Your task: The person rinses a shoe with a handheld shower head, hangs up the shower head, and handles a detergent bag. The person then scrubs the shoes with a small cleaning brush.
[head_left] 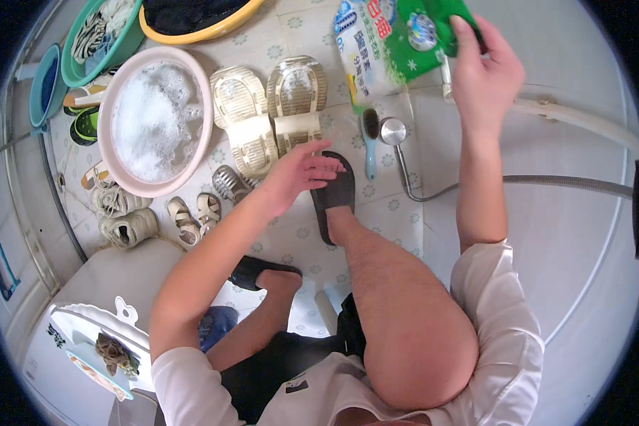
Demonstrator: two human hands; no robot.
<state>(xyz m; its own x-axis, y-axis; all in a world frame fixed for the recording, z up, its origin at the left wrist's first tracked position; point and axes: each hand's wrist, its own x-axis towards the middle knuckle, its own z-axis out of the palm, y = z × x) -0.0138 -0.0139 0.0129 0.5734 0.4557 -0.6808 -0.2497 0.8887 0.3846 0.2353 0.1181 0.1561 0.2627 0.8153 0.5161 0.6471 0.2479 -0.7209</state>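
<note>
The right hand [483, 78] pinches the green end of a green-and-white plastic pouch [376, 57] at far right; the left hand [299, 177], half open, apparently empty, hangs near a black slipper [340, 188]. Steadying the pouch's base should prevent tipping.

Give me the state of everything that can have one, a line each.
Left hand: empty, fingers loosely spread
Right hand: gripping the bag
Bag: held by its top; sealed or opened, can't tell
Pink basin: holding suds
Yellow basin: holding dark cloth
Brush: lying down
Shower head: no spray visible
Gold slippers: side by side
</note>
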